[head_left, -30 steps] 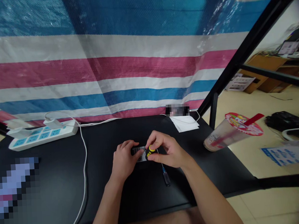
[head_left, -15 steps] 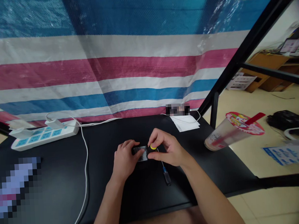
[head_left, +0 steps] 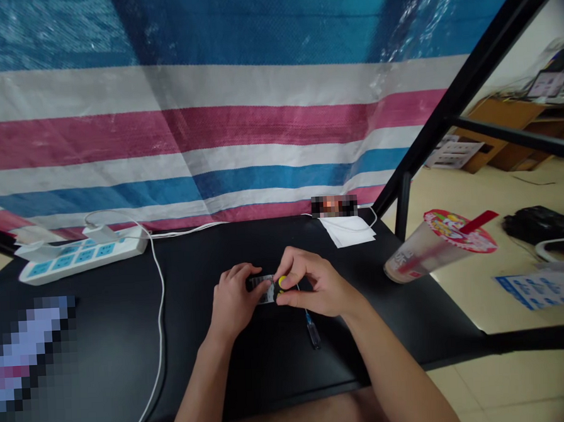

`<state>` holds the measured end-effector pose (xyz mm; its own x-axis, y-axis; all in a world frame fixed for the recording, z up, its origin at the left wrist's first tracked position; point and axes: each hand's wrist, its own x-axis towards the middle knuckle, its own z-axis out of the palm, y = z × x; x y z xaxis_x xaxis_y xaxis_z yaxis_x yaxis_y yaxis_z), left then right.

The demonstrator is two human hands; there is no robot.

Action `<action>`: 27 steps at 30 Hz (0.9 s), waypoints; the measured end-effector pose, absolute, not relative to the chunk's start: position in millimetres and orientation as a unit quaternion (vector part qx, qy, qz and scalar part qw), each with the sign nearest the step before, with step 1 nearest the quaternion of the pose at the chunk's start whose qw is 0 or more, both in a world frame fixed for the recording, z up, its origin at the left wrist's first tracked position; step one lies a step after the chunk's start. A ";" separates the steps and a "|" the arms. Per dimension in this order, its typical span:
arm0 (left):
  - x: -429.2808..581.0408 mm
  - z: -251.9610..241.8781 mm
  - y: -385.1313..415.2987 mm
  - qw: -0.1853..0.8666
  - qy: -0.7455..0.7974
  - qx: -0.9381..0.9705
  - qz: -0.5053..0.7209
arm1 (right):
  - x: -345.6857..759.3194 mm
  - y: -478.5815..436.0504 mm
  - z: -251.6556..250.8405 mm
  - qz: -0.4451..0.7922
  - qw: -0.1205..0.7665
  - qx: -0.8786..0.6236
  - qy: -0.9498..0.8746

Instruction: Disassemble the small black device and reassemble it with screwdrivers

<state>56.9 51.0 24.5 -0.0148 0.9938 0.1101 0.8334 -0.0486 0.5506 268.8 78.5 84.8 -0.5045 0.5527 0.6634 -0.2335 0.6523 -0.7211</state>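
Note:
My left hand (head_left: 232, 300) rests on the black table (head_left: 104, 346) with its fingers curled over a small dark device (head_left: 262, 288) that has a grey label, holding it down. My right hand (head_left: 314, 285) pinches a small yellow-and-black screwdriver (head_left: 282, 284) between thumb and fingertips, held against the device's right end. A second small screwdriver (head_left: 311, 329) with a blue and black handle lies on the table just below my right hand.
A white power strip (head_left: 81, 254) with a plugged-in white cable (head_left: 160, 305) sits at the back left. Folded white paper (head_left: 348, 231) lies at the back right. A lidded drink cup (head_left: 435, 244) with a red straw stands at the table's right edge. A striped tarp hangs behind.
My right-hand fingers have shifted slightly around the yellow screwdriver's top. Both hands and the device stay in the same place.

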 end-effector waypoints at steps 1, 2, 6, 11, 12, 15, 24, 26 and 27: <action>56.9 24.1 51.1 0.164 0.670 0.681 0.244 | 268.8 78.9 84.8 0.400 0.489 -0.104 -0.769; 56.8 23.4 51.3 0.164 0.670 0.682 0.243 | 269.1 78.9 85.0 0.400 0.487 -0.102 -0.770; 55.8 20.3 52.1 0.157 0.669 0.685 0.240 | 271.9 76.6 87.1 0.440 0.463 -0.077 -0.765; 55.6 21.0 52.1 0.164 0.665 0.688 0.238 | 270.8 73.8 86.9 0.470 0.447 -0.085 -0.756; 55.7 21.6 52.0 0.166 0.666 0.687 0.239 | 269.5 74.0 86.3 0.454 0.457 -0.092 -0.759; 56.1 22.9 52.0 0.167 0.667 0.684 0.242 | 266.4 75.7 84.5 0.402 0.495 -0.111 -0.763; 58.3 25.2 50.2 0.155 0.671 0.683 0.243 | 273.0 74.7 88.3 0.473 0.456 -0.085 -0.749; 58.6 26.0 50.1 0.158 0.673 0.681 0.242 | 272.0 75.0 87.6 0.475 0.460 -0.088 -0.745; 58.7 26.3 50.2 0.162 0.673 0.680 0.241 | 271.0 75.6 86.7 0.461 0.471 -0.094 -0.746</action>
<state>58.7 50.2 26.3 -0.0222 0.9936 0.1105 0.8375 -0.0419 0.5448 271.0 75.6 86.7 -0.5380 0.5740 0.6172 -0.2947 0.5580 -0.7758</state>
